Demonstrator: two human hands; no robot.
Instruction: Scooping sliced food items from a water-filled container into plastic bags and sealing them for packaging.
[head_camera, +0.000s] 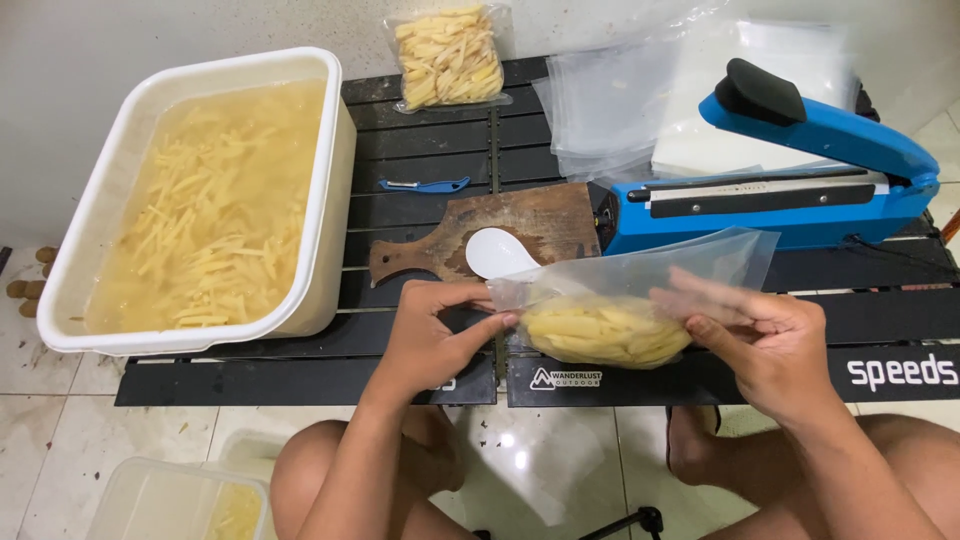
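Our left hand (432, 335) pinched one side of a clear bag (640, 290) and our right hand (762, 340) gripped the other, holding it just above the surface (420, 150). It held potato strips (605, 338), its top unsealed. Far left of our left hand, the white tub (325, 180) was full of strips in water. Beyond our right hand sat the blue sealer (800, 195); one filled bag (450, 55) lay farther off.
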